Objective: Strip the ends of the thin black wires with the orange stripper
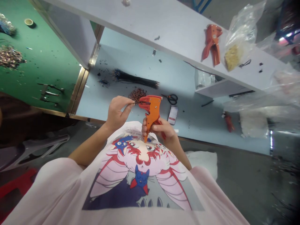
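My right hand (161, 127) is wrapped round the handles of an orange and red wire stripper (153, 109), whose jaws point left. At those jaws my left hand (119, 112) is closed, thumb and forefinger pinching a small dark wire (137, 102). How far the wire reaches into the jaws is too small to tell. Just behind lies a heap of short brown and dark wire pieces (137, 93) on the light blue tabletop (105, 103). Farther back rests a long bundle of black wires (136, 78).
Scissors (172, 99) and a phone (172, 115) lie right of the stripper. On the white shelf (173, 31) are a second wire stripper (212, 43) and a bag of yellow bits (232, 57). Left, a green table (53, 40) holds a pile of small parts (10, 57).
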{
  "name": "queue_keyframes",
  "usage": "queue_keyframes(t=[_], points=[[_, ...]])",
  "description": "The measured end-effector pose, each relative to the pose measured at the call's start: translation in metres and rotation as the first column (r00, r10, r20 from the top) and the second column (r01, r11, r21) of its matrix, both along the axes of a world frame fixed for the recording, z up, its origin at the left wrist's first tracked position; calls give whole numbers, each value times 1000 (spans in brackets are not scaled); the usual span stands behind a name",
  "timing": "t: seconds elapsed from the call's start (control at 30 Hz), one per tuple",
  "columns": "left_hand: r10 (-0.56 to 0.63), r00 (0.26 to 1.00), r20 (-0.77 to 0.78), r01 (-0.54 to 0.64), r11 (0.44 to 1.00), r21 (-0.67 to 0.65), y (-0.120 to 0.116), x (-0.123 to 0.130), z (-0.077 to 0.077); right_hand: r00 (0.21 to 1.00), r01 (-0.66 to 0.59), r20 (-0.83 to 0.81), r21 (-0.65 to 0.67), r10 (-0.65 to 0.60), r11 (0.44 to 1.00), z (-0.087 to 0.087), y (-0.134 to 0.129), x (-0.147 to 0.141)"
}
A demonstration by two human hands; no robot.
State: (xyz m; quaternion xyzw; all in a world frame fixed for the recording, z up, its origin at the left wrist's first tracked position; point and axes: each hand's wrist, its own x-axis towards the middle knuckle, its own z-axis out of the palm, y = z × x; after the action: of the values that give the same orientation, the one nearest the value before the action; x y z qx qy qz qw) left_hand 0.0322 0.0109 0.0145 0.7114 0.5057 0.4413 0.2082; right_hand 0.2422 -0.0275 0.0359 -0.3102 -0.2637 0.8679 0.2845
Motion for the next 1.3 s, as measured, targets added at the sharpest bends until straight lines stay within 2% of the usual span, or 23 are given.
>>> queue_keyframes(t=[0.2, 0.53, 1.07, 1.3], points=[[-2, 992, -123, 11, 997, 70, 0, -2, 2, 1000, -17, -6, 40, 17, 999, -2, 1, 0], [-28, 968, -249, 57, 993, 108, 1, -8, 5, 991, -39, 131, 142, 20, 989, -4, 3, 1], [-44, 964, -263, 64, 996, 67, 0, -8, 8, 982, -67, 184, 164, 36, 984, -3, 3, 1], [6, 957, -289, 32, 991, 128, 0, -9, 11, 982, -72, 186, 167, 41, 983, -6, 1, 1]])
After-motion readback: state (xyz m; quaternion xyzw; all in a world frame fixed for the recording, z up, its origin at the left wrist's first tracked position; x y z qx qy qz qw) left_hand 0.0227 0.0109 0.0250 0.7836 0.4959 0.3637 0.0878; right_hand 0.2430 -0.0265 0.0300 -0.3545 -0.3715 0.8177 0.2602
